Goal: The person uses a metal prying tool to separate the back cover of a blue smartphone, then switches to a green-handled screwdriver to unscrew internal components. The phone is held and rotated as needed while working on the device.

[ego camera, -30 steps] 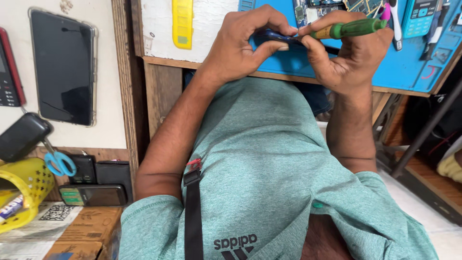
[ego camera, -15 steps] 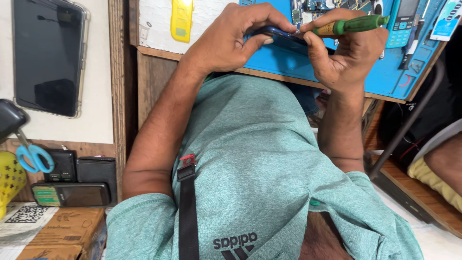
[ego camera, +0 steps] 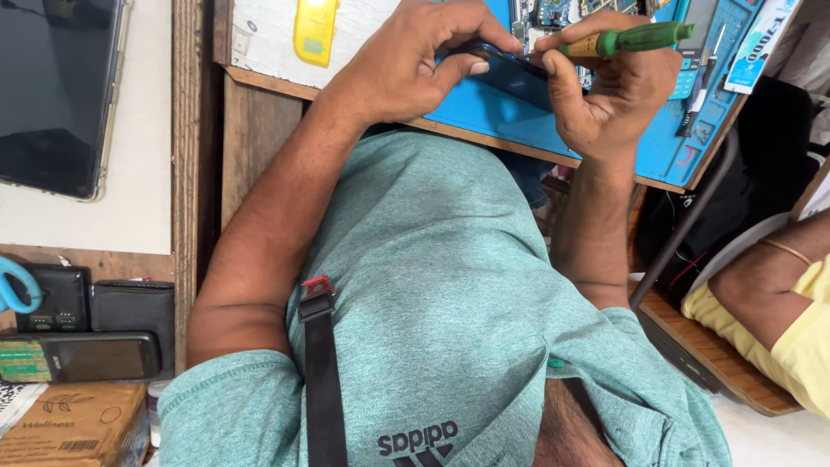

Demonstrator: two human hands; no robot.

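Your bench was crowded: a dark tablet far left, a yellow case on the white board, then the blue work mat. Your left hand curled tight around the dark phone — thumb pressing its near edge — on the mat. Your right hand was closed on the green-handled screwdriver, tip at the phone's top edge. Best to brace that wrist on the mat and keep the driver square — my judgement.

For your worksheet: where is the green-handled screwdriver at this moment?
In the head view, top right, the green-handled screwdriver is gripped in the right hand, above the blue mat, its tip toward the dark phone.
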